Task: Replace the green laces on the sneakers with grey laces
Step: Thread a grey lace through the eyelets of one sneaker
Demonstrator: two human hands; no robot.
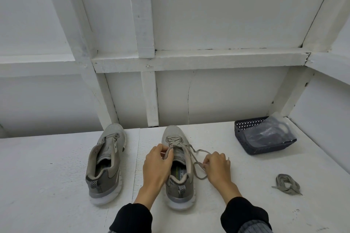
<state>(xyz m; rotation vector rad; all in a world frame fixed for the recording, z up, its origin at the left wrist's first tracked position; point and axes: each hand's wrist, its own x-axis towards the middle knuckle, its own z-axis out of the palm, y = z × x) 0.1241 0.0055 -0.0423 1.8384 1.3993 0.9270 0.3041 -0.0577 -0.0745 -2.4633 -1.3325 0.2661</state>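
Two grey sneakers stand toe-away on the white table. The left sneaker (106,164) has no lace in its eyelets. The right sneaker (178,162) carries a grey lace (197,164) crossed through its front eyelets, with loose ends trailing to the right. My left hand (157,166) pinches the lace at the left side of the shoe's tongue. My right hand (217,168) pinches the loose lace end just right of the shoe. A bundled grey lace (287,183) lies alone on the table at the right. No green lace shows.
A dark woven plastic basket (244,134) holding a clear plastic bag (272,130) sits at the back right. A white framed wall stands close behind the sneakers. The table (47,176) has a seam running down its middle.
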